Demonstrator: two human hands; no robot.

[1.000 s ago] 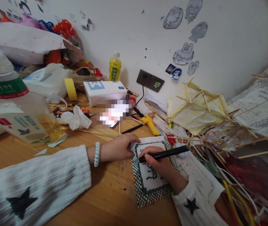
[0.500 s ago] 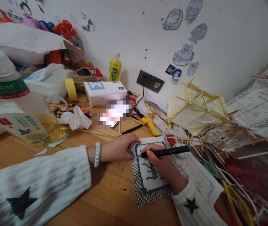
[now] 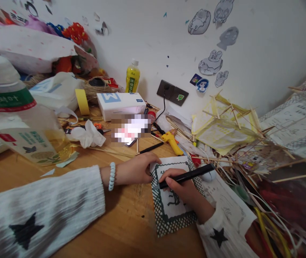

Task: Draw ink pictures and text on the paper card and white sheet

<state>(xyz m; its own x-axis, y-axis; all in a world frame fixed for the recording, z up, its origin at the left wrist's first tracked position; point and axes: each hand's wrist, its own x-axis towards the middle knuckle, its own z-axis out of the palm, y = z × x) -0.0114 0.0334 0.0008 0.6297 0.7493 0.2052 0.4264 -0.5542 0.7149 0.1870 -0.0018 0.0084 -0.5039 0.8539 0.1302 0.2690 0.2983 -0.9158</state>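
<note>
A black marker pen [image 3: 195,173] lies slantwise in my right hand [image 3: 181,186], its grey tip on the left border of a sheet of paper [image 3: 178,220]. The sheet bears a dark crosshatched border, a wavy inner frame and brush-like figures, partly covered by my right hand. My left hand [image 3: 139,168], with a bracelet of pale beads [image 3: 111,176] at the wrist, grips the paper's upper left edge with bent fingers; some fingertips are hidden. Under the right forearm another sheet with faint line drawings [image 3: 230,208] sticks out to the right.
Beyond the paper lie a yellow glue gun [image 3: 173,142], a blurred lit phone [image 3: 131,129] and a white tissue pack [image 3: 120,106]. A large bottle [image 3: 32,125] stands at left. Yellow paper on thin sticks [image 3: 222,125] and cables [image 3: 278,224] crowd the right side.
My right hand has shifted slightly down the paper's left border, and the marker tilts more steeply. My left hand stays on the sheet's edge. The view has shifted slightly.
</note>
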